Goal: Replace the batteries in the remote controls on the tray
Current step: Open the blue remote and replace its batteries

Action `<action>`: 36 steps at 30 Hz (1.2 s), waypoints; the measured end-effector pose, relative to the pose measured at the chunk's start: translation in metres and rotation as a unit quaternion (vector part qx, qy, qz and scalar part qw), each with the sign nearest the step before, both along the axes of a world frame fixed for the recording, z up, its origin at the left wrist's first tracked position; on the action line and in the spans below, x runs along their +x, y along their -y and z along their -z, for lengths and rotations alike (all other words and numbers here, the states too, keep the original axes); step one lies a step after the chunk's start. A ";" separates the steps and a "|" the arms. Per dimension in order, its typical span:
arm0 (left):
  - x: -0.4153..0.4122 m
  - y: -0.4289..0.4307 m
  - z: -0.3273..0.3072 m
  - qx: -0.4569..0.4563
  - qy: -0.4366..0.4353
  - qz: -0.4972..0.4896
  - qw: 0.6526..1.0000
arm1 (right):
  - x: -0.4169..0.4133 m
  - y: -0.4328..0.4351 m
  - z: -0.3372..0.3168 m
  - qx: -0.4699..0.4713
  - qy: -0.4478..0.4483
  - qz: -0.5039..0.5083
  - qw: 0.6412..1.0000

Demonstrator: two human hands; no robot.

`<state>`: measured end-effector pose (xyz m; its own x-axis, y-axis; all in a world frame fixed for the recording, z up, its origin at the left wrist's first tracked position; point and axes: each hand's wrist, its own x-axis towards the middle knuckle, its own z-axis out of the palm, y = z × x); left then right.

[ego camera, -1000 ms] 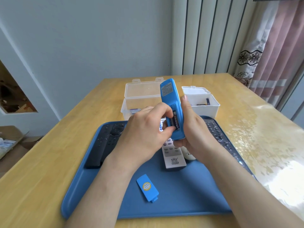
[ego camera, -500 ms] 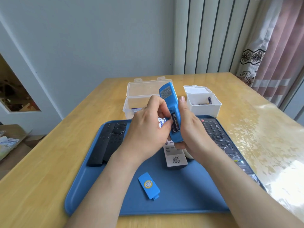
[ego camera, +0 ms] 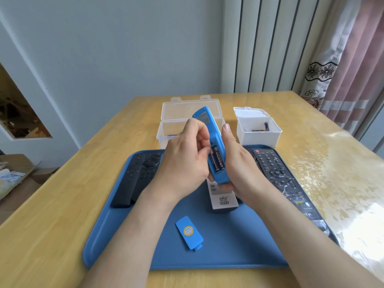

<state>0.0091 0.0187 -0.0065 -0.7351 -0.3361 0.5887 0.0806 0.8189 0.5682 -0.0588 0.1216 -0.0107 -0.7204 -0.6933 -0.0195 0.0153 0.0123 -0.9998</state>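
Observation:
My right hand [ego camera: 239,163] grips a blue remote [ego camera: 208,129] upright above the blue tray [ego camera: 124,246], back side facing me. Its battery bay is uncovered and holds two dark batteries [ego camera: 217,161]. My left hand [ego camera: 182,161] rests against the remote's left side, its fingertips at the top of the batteries. The blue battery cover [ego camera: 189,232] lies loose on the tray in front. Also on the tray are a black remote [ego camera: 133,179] at the left, a white remote [ego camera: 223,199] under my hands, and a long black remote [ego camera: 278,175] at the right.
Behind the tray stand a clear lidded box [ego camera: 172,129] and a small white box [ego camera: 258,132] with batteries inside, both with lids up. The wooden table [ego camera: 52,215] carries a glossy cover on its right side. A curtain hangs at the far right.
The blue remote has dropped slightly and tilted. My left fingers have shifted from covering the bay to its upper end, so both batteries show more fully.

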 end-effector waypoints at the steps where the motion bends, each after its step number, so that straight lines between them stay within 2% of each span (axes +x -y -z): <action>1: 0.001 0.000 0.000 0.006 0.001 0.002 1.000 | 0.000 0.000 0.000 0.002 -0.001 -0.001 1.000; 7: 0.000 0.002 0.001 0.028 0.001 0.010 1.000 | 0.000 0.000 0.001 0.002 -0.008 -0.002 1.000; 12: 0.000 0.004 0.002 0.067 -0.048 0.029 0.996 | -0.001 0.001 0.000 -0.031 0.010 0.000 0.999; 17: -0.002 0.007 0.007 -0.034 -0.088 -0.013 0.995 | -0.004 0.004 0.002 -0.040 0.011 0.024 0.999; 20: -0.003 0.006 0.007 -0.041 -0.085 -0.011 0.995 | -0.005 0.004 0.003 -0.048 0.024 0.035 0.998; 28: 0.000 -0.004 0.000 0.151 -0.088 0.039 0.984 | -0.005 0.006 0.005 -0.054 0.015 0.047 0.997; 30: -0.001 -0.006 -0.003 0.275 -0.119 0.098 0.949 | -0.006 0.006 0.004 -0.064 0.027 0.043 0.997; 32: 0.000 -0.004 -0.008 0.414 -0.167 0.150 0.882 | -0.007 0.005 0.002 -0.068 0.066 0.034 0.995; 34: 0.002 0.001 -0.013 0.524 -0.180 0.170 0.815 | -0.008 0.004 0.001 -0.071 0.110 0.023 0.991; 35: 0.002 0.003 -0.013 0.549 -0.171 0.162 0.802 | -0.009 0.004 0.001 -0.076 0.127 0.017 0.989; 36: 0.003 0.005 -0.013 0.539 -0.157 0.145 0.815 | -0.010 0.004 0.002 -0.080 0.139 0.010 0.987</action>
<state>0.0116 0.0139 0.0067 -0.7459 -0.6210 0.2408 0.4614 -0.2210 0.8592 -0.0691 0.1175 -0.0124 -0.7166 -0.6888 -0.1098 0.2873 -0.1481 -0.9463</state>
